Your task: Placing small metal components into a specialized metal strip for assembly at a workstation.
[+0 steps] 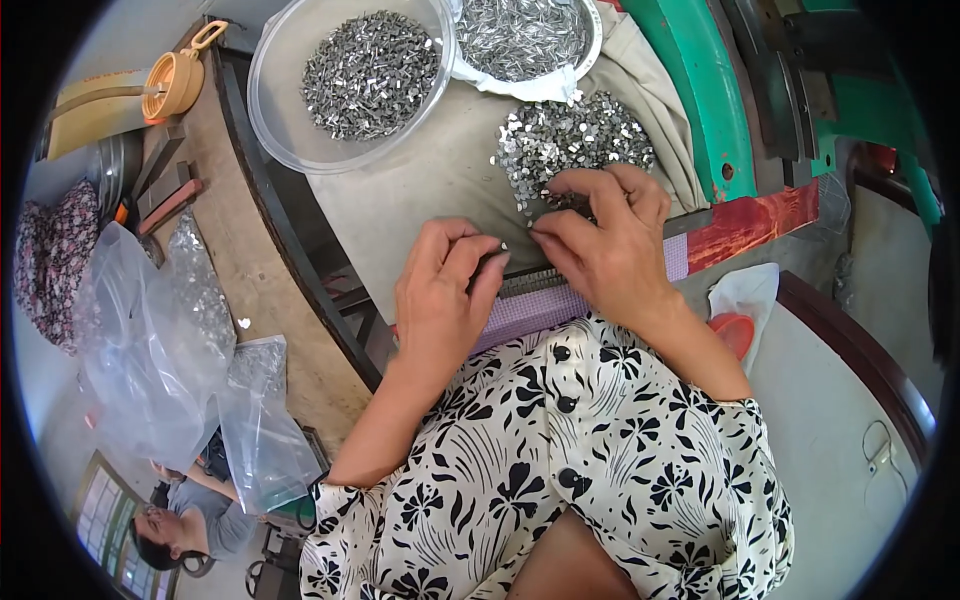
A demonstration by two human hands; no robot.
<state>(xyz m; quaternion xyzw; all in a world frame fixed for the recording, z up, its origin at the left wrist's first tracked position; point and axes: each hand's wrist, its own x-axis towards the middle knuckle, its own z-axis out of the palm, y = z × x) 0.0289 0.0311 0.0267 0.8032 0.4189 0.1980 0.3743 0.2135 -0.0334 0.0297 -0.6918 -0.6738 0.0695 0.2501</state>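
Observation:
My left hand point(437, 290) is closed in a pinch, with a tiny shiny metal piece point(504, 246) showing at its thumb and fingertip. Just to the right, my right hand point(622, 240) bends over the near edge of a heap of small flat metal pieces point(570, 135). Its thumb and index finger are pressed together; a small bright speck shows at their tips, too small to name. The heap lies on a beige cloth point(400, 200). Beyond the hands stand a clear plastic tub point(275, 110) of small metal pieces and a bowl point(594, 45) of thin silver pins.
Green machinery point(700, 90) borders the right side. On the wooden table point(310, 370) at left lie plastic bags point(140, 330), a red-handled tool point(172, 205) and an orange round holder point(172, 85). A red dish point(735, 333) sits low at right. Another person point(195, 520) is at lower left.

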